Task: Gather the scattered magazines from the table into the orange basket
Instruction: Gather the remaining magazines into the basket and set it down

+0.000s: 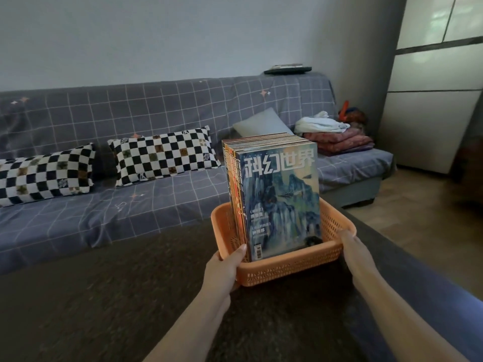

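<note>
On the far left, two checkered pillows (104,165) on a grey grid-patterned sofa (156,212); the leftmost is cut off by the frame edge. Dark counter (104,296) in the foreground, surface detail hard to read. Left hand (224,267): grips the orange basket (287,273) at its near-left corner, thumb over the rim, fingers hidden beneath. Magazines (279,199): upright stack inside the basket, only the front cover legible. Right hand (355,252): holds the basket's right rim, fingertips concealed. Folded cloths (337,137) at the sofa's right end; a blurred orange item behind.
</note>
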Motion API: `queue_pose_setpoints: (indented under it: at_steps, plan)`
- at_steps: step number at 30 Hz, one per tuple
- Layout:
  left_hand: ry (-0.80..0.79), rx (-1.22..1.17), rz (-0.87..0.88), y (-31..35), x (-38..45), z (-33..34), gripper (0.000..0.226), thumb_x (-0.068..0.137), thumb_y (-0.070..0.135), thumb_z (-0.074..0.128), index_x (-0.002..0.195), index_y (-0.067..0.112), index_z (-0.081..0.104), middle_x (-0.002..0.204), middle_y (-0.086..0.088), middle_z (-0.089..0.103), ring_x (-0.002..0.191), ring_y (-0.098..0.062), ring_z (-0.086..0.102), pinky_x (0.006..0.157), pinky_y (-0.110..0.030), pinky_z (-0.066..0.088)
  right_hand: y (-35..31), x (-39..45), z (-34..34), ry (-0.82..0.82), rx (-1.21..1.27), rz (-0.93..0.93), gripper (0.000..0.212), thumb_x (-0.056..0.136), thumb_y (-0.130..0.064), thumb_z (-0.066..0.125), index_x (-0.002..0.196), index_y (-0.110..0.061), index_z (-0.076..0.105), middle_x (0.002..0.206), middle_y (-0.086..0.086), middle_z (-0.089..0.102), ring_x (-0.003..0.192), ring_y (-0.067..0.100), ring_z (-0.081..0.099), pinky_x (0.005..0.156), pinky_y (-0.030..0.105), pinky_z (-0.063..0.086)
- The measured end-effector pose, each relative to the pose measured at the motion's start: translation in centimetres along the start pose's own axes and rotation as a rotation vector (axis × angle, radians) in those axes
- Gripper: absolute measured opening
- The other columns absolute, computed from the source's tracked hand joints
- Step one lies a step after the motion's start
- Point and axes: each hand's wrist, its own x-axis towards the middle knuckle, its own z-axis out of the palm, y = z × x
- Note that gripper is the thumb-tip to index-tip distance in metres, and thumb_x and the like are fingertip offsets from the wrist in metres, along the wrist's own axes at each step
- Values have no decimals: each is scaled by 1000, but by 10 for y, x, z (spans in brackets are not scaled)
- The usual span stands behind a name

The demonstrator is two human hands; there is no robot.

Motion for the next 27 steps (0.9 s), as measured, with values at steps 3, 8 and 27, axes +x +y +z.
queue_pose_setpoints:
  at_steps: [3,8,27]
  plan:
    - [-11,-1,-1,2,15,27,17,86,32,68,95,27,54,107,-8,68,100,-27,64,94,-49,51,-7,28,-8,39,3,-8,46,94,-39,41,131,-13,47,98,10,59,94,24,56,86,39,41]
    - [-40,-17,1,2,34,70,16,85,32,70,87,28,55,101,-5,69,94,-23,67,87,-42,55,-17,72,-27,80,53,31,48,92,-44,43,126,-10,52,91,11,63,92,26,61,89,43,49]
    - [-14,-100,-15,-3,66,136,42,86,30,70,122,17,55,96,-2,66,85,-19,63,74,-35,53,-31,137,-56,73,50,76,63,90,-57,39,125,-7,53,80,9,57,75,21,53,80,35,38]
